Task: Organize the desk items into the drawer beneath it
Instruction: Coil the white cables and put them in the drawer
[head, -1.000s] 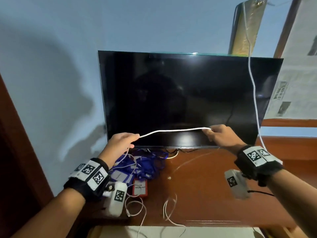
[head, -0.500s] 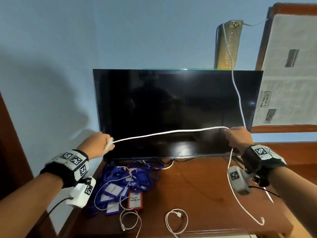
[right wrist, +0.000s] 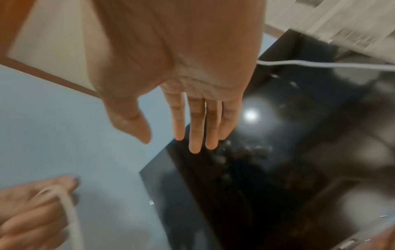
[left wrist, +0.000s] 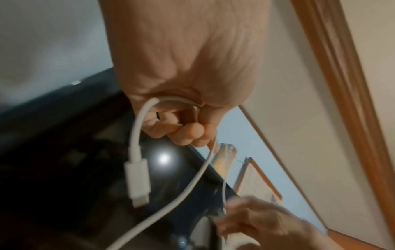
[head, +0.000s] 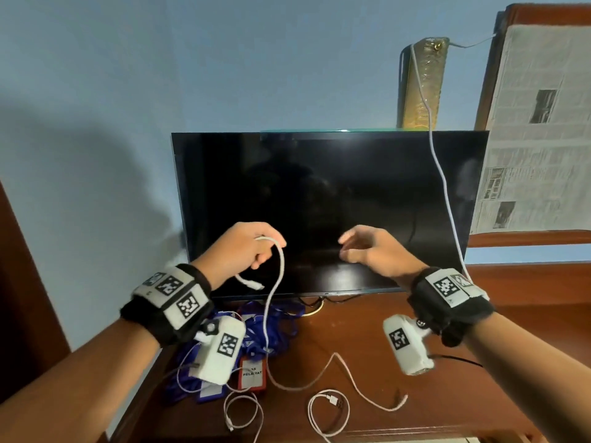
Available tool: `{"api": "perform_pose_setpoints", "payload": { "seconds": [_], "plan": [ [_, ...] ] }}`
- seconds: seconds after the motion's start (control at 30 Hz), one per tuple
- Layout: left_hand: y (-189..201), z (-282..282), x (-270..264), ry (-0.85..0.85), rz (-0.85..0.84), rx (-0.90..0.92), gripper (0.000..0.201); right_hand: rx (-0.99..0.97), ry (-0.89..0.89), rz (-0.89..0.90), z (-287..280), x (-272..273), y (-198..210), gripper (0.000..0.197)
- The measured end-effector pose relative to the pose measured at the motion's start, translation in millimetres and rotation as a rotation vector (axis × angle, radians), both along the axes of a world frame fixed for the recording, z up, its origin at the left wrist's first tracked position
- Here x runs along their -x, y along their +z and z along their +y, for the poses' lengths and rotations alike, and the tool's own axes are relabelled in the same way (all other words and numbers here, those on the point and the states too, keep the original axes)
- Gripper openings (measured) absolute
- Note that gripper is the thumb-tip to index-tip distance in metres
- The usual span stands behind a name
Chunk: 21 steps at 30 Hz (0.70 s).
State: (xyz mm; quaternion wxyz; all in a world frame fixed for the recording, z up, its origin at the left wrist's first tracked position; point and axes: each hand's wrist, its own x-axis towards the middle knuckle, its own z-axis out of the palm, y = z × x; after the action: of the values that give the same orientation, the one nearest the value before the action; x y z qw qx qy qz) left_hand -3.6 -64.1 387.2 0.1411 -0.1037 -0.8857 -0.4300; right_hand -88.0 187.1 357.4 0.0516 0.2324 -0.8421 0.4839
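With the left hand (head: 244, 243) pinching the cable (head: 278, 282) before the monitor (head: 329, 199) (right hand (head: 374, 249) spread, empty), its trailing end could snag the lanyards (head: 271, 327).

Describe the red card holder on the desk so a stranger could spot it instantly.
Start at the black monitor on the wooden desk. Below its left corner lies a heap of blue lanyards. At the heap's near edge sits the red card holder, the only red item there.

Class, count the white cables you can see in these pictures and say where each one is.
5: one in the left hand, trailing onto the desk; one hanging across the monitor; two coiled at the desk's front edge; one thin one on the blue lanyards. More may hide beneath.
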Motion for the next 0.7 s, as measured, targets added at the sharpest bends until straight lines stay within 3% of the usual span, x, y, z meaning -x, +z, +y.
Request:
{"api": "perform_pose_setpoints", "payload": {
  "seconds": [0.13,0.23,0.33,0.43,0.6,0.7],
  "plan": [
    [7.4,35.4,-7.3,-0.084,0.012,-0.06,0.025,0.079,0.365,0.012,-36.7,-40.1,8.1,0.033],
    [6.4,44.6,-12.8,-0.121,0.02,-0.109,0.021,0.177,0.506,-0.03,-49.9,-58.0,3.6,0.024],
    [3.4,40.7,-19.8,-0.121,-0.016,-0.162,0.014,0.288,0.432,-0.115,-49.8,-56.9,-3.7,0.012],
    [1.6,25.1,-27.1,-0.127,-0.108,-0.238,0.012,0.328,0.344,-0.136,-36.3,-42.9,-10.1,0.021],
    [-1.5,-8.9,-39.2,-0.181,-0.196,-0.18,0.016,0.314,0.305,-0.128,-6.9,-23.2,-20.2,0.028],
    [-5.5,-25.4,-41.7,-0.196,-0.203,-0.314,0.015,0.387,0.281,-0.184,5.4,-16.4,-25.6,0.025]
  ]
}}
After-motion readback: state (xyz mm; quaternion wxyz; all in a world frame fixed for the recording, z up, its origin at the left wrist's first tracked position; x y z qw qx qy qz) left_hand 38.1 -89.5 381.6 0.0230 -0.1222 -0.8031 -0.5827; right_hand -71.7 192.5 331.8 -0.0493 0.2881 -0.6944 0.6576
